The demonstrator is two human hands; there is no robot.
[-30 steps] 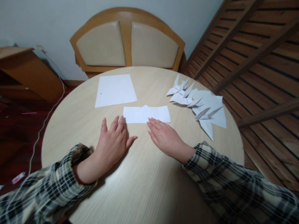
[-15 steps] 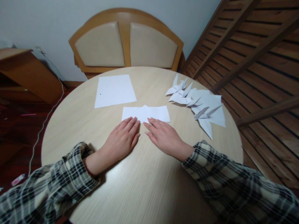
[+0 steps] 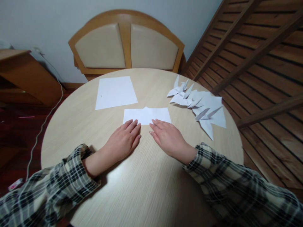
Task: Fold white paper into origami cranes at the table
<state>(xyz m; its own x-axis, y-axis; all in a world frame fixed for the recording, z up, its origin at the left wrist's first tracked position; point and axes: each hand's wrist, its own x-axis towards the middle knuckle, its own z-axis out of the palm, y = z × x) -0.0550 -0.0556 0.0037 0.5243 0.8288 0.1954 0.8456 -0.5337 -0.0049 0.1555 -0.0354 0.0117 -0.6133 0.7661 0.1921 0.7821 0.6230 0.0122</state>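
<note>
A folded white sheet of paper lies flat in front of me as a wide rectangle, with a small point sticking up at the middle of its far edge. My left hand rests palm down, its outstretched fingertips on the near left part of the paper. On the near right part lie the fingertips of my right hand, also flat and outstretched. A gap separates the two hands, and the paper's near edge shows between them. Neither hand grasps anything.
An unfolded white sheet lies at the far left of the round table. Several folded paper cranes are at the right, some on another white sheet. A chair stands behind the table, a slatted wooden panel to the right.
My right hand has slid slightly to the right along the paper's near edge, widening the gap between the hands. My left hand stays in place. The view has shifted a little.
</note>
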